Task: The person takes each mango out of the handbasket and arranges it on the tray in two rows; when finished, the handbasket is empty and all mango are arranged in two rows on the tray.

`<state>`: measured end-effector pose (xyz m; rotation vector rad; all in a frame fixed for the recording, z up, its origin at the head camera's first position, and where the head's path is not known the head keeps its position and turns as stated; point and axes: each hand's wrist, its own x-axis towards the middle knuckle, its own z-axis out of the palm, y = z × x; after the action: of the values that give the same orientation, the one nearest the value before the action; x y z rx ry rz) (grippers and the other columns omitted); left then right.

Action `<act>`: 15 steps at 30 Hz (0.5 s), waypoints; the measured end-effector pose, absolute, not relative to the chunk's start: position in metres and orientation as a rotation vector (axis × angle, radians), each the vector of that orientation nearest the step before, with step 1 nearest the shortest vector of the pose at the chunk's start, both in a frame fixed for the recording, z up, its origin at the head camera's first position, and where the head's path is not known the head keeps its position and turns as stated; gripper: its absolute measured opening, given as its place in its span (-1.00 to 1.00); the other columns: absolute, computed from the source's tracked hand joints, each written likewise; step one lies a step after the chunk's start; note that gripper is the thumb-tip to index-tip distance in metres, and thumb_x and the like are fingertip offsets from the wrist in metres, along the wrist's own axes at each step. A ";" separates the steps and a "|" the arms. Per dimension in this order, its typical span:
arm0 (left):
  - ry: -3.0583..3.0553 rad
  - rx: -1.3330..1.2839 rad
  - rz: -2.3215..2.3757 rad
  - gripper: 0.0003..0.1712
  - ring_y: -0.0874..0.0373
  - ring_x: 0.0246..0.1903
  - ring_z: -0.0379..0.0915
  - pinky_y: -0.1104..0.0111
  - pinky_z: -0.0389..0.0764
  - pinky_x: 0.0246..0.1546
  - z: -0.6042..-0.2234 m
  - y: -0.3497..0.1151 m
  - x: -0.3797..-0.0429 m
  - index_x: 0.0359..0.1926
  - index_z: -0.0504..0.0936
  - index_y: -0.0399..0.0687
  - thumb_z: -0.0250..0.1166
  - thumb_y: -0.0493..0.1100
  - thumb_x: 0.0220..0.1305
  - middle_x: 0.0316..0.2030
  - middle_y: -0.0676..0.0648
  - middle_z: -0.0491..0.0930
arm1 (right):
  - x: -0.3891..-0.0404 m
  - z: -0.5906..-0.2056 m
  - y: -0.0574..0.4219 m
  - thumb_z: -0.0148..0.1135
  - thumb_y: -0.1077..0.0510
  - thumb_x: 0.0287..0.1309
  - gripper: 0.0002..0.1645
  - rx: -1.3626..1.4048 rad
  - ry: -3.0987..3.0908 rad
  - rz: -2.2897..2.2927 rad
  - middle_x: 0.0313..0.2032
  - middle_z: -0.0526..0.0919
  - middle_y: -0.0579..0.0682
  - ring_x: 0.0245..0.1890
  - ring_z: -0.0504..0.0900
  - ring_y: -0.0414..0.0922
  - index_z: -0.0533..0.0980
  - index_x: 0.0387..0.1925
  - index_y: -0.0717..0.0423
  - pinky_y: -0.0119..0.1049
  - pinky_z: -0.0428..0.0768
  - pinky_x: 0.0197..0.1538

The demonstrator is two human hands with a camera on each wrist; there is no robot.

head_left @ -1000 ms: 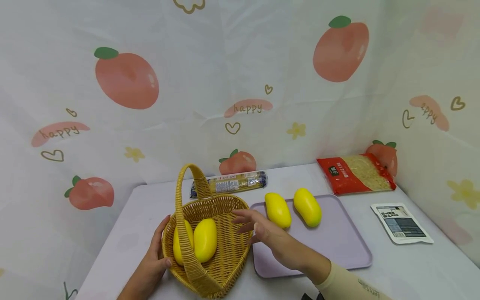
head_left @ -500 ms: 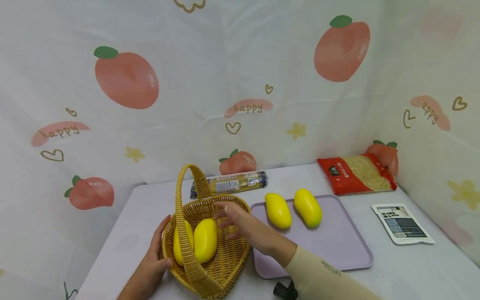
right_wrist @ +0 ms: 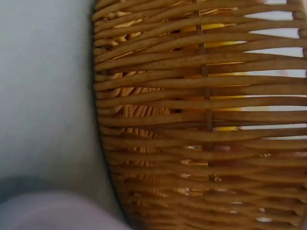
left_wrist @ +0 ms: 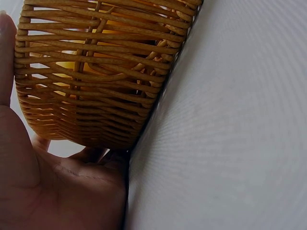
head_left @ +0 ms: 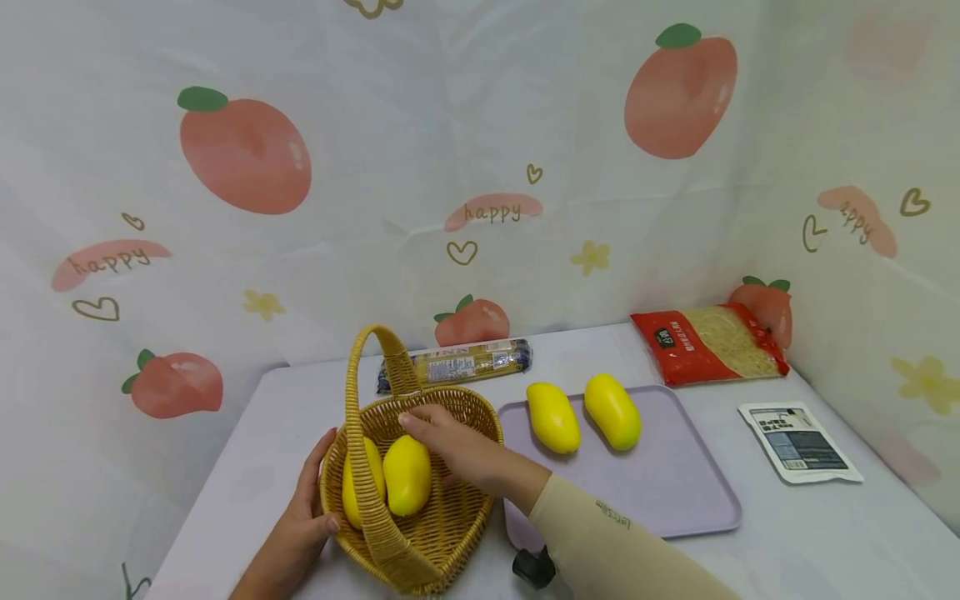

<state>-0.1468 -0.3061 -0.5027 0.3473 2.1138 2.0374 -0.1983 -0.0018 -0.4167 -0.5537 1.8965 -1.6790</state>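
The smooth, oval yellow mango (head_left: 407, 479) nearest the right hand (head_left: 461, 450) sits lower centre, inside the golden woven wicker basket (head_left: 450, 533). I'd guess it's light, firm and slick, best held round its middle. The left hand (head_left: 302, 512) holds the basket's left side. Since the earlier frame, the right has lowered onto the mango; with its fingers mostly hidden, I can't tell whether they grip.

The basket (head_left: 453, 510) offers front-right room; its handle (head_left: 363, 467) obstructs the left.
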 end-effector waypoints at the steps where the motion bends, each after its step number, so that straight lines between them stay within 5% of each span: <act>1: 2.109 0.352 2.039 0.28 0.32 0.56 -0.08 0.55 0.17 0.36 -0.503 -0.306 -0.147 0.78 -0.30 0.35 0.49 0.13 0.46 0.72 -0.08 -0.38 | -0.200 -0.418 -0.004 -0.01 -0.51 0.57 -0.07 -0.526 1.898 -1.669 0.49 0.33 -0.01 0.38 0.45 0.07 0.24 0.63 -0.03 0.23 0.68 0.10; 8: 2.083 0.363 2.044 0.26 0.33 0.56 -0.04 0.54 0.20 0.37 -0.505 -0.308 -0.146 0.78 -0.32 0.35 0.46 0.11 0.50 0.72 -0.08 -0.37 | -0.207 -0.430 -0.017 0.41 -0.35 0.40 -0.02 -0.437 2.046 -1.531 0.36 0.52 0.11 0.28 0.55 0.03 0.32 0.58 0.09 0.12 0.62 0.22; 15: 2.086 0.359 2.041 0.25 0.35 0.56 -0.07 0.53 0.19 0.37 -0.504 -0.308 -0.146 0.78 -0.31 0.37 0.47 0.09 0.50 0.72 -0.07 -0.39 | -0.207 -0.439 -0.024 0.68 -0.02 0.19 -0.20 -0.649 2.267 -1.254 0.10 0.62 -0.12 0.00 0.54 -0.17 0.56 0.40 0.02 -0.17 0.57 0.07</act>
<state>-0.1460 -0.3078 -0.5037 0.3594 2.0864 2.0409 -0.2073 -0.0237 -0.4386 -0.6491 2.2665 -1.2545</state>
